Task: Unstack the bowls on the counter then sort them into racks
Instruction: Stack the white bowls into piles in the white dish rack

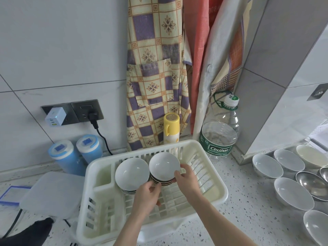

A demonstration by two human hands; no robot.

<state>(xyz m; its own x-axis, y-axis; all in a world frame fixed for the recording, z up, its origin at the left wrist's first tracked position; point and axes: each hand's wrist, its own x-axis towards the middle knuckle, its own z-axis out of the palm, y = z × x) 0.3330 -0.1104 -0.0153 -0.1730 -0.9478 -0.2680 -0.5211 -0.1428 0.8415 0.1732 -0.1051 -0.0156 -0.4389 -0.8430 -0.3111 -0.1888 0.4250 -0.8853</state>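
Both hands are gripping one tilted bowl (164, 166) inside the rack (209, 176): right hand (184, 176) pinching its right rim, left hand (149, 194) cupping underneath; remaining bowls (268, 166) are lying rightward on the counter (248, 219).

Both hands, left hand (148, 193) and right hand (186, 178), are gripping the right bowl stack (164, 166) in the white rack (204, 174) (second stack (132, 174) sitting just beside it).

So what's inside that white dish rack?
The white dish rack holds two tilted white bowls, striped outside. Both hands grip the right one. What's beneath them is hidden.
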